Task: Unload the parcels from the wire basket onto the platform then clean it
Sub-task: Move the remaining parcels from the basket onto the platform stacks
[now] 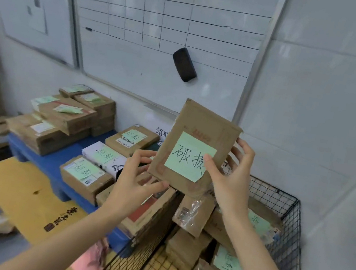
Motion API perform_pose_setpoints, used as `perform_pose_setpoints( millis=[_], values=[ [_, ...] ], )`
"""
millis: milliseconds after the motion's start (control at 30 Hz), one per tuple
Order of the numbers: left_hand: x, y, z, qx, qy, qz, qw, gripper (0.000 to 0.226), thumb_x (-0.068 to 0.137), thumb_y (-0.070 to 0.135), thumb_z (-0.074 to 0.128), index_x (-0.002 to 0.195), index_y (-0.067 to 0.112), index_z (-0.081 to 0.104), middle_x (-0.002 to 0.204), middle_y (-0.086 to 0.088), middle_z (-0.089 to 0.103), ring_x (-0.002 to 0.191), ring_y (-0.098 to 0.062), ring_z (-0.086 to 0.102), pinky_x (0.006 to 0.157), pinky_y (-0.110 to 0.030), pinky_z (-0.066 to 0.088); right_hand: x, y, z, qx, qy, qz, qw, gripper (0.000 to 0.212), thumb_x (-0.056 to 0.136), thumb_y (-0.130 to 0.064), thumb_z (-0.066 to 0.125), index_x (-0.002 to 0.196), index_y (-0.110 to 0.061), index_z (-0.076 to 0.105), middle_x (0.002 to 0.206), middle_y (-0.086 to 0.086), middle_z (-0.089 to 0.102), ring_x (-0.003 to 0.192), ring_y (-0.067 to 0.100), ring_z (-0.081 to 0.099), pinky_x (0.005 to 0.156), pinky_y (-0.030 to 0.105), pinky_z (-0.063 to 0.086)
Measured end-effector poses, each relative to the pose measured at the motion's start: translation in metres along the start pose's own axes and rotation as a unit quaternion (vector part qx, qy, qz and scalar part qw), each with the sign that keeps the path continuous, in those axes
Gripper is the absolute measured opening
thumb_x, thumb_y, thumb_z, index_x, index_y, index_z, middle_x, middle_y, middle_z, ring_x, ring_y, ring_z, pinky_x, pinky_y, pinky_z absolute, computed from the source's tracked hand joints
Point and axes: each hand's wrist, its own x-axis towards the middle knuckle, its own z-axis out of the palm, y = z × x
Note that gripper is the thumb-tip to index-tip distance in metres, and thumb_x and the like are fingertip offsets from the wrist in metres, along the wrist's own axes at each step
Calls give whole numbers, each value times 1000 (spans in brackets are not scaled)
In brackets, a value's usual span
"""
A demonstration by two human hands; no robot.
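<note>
Several boxed parcels (62, 115) already sit on the blue platform (50, 161) at left, most tagged with green slips, a sign the unloading is well under way. Low down, just beside the basket's near corner, a pink cloth (90, 259) lies crumpled; cleaning looks not yet begun. At centre, a person lifts one flat cardboard parcel (200, 124) upright above the basket's left edge. The left hand (134, 177) pinches its lower left corner, thumb in front and fingers curled behind. The right hand (228, 178) grips the right edge, its thumb pressed on a handwritten green note (188, 157) stuck to the front, fingers wrapped behind. To the right, the wire basket (294, 208) holds several more boxes (194, 213), so much of the job appears left. The basket's near end runs out of frame, its lower boxes are hidden beneath those on top, and the slips on the platform are too blurred to read.
</note>
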Motion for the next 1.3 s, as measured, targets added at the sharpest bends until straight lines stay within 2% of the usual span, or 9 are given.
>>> perform_pose_setpoints(
  millis=[100,233,367,567,700,800,967,1167,1300],
  values=[
    [-10,0,-18,5,21,-8,1000,59,70,36,83,119,42,51,128,20,54,122,-10,55,101,-34,49,-3,5,23,-15,-42,10,999,79,81,-24,79,142,-41,31,135,-21,51,117,-12,51,82,12,53],
    [-20,1,-42,-8,54,-20,998,53,80,17,80,121,32,49,126,23,56,104,8,60,77,-9,49,-8,2,57,-57,-116,15,992,98,80,-35,81,151,-52,15,151,-22,36,136,7,42,105,47,48],
    [-21,2,-76,2,103,-29,994,56,79,24,80,122,32,46,123,25,53,102,12,55,67,-5,47,-14,-10,95,-68,-181,5,981,106,78,-32,83,144,-62,6,136,-45,29,137,-2,30,112,52,40],
    [-19,-1,-148,3,139,-26,990,49,80,28,79,115,38,46,121,25,53,110,-2,55,82,-23,47,-15,-29,161,-82,-224,-12,971,108,76,-24,85,151,-44,10,130,-45,25,116,-31,28,102,8,31],
    [-19,-5,-217,9,154,-19,988,52,79,33,79,118,41,46,124,20,56,105,4,56,78,-17,45,-16,-40,225,-77,-255,-8,964,103,72,-20,88,145,-37,18,140,-29,30,136,0,37,113,31,38],
    [-17,-9,-273,21,163,-4,986,55,78,34,79,118,45,44,118,23,58,99,8,59,73,-11,45,-24,-49,283,-67,-263,-25,962,99,72,-16,88,142,-33,21,134,-33,34,116,-25,38,91,1,35],
    [-12,-18,-362,46,167,-4,985,68,68,51,77,127,48,43,115,22,59,98,-3,64,81,-27,52,-44,-51,374,-45,-248,-33,967,94,76,-22,85,147,-36,24,130,-47,33,127,-16,36,106,18,36],
    [-4,-38,-443,66,179,-24,981,76,69,59,72,136,39,42,114,22,56,103,-8,61,83,-31,50,-60,-42,458,-14,-261,-9,965,90,82,-19,80,146,-46,23,111,-61,40,112,-29,39,86,3,40],
    [7,-55,-481,35,200,-30,979,72,68,53,71,133,39,44,116,20,56,107,-4,59,85,-31,52,-64,-35,505,14,-283,-3,959,95,82,-26,80,149,-51,18,130,-48,41,127,-17,39,101,14,40]
  ],
)
